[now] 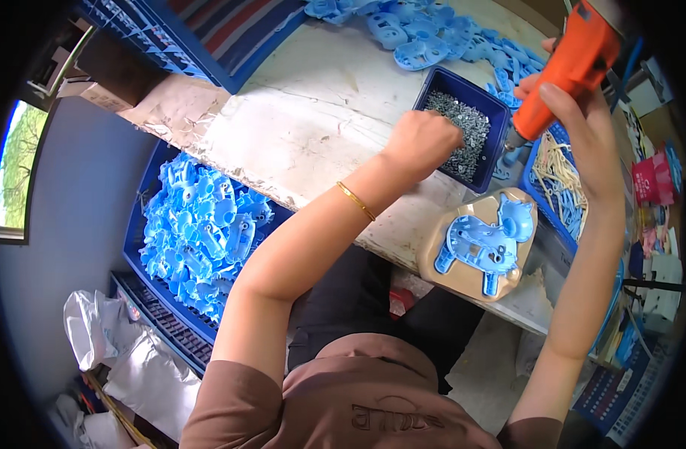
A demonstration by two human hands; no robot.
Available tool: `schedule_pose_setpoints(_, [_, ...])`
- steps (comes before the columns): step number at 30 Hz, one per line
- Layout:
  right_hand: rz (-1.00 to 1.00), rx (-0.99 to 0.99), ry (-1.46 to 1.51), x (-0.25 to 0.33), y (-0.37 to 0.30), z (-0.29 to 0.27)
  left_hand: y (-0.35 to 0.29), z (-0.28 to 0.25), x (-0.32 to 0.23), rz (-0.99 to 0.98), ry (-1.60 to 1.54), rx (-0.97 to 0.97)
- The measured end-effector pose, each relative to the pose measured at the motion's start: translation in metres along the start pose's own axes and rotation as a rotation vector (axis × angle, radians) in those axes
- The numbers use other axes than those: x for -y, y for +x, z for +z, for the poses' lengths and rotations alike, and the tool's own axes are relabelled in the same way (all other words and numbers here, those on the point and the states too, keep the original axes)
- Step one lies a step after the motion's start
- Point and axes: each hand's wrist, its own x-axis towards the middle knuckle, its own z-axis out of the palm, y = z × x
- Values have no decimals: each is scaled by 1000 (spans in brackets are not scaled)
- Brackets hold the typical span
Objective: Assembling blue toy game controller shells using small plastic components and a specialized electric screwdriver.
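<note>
Over the near-left side of a dark blue bin (502,112) is my left hand (424,142), its fingers bent together and their tips hidden from this angle. The bin holds many small silvery screws (474,123). Raised at the right, my right hand (582,127) grips an orange power screwdriver (571,71), which points down and left beside the bin's right edge. Nearer to me, a light blue plastic animal-shaped shell (481,243) lies hollow side up in a tan holder (430,258) at the table's front edge.
Blue plastic parts (425,37) are heaped at the back of the table (320,112). A blue basket (534,176) with cream and blue pieces stands right of the holder. To the left, a large blue crate (137,239) of blue shells sits below a slatted blue crate (230,75).
</note>
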Motion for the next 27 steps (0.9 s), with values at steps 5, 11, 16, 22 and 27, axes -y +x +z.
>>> schedule_pose_setpoints(5, [56, 60, 170, 4, -5, 1, 0, -12, -4, -71, -8, 81])
schedule_pose_setpoints(11, [49, 84, 332, 12, -16, 16, -7, -12, -10, 29, -62, -151])
schedule_pose_setpoints(16, [24, 23, 428, 13, -22, 28, -13, -12, -9, 4, -8, -118])
schedule_pose_setpoints(22, [23, -131, 415, 11, -24, 36, -20, -12, -23, 115, -119, -215])
schedule_pose_setpoints(27, [14, -173, 464, 16, -29, 44, -22, -12, -26, 117, -134, -274])
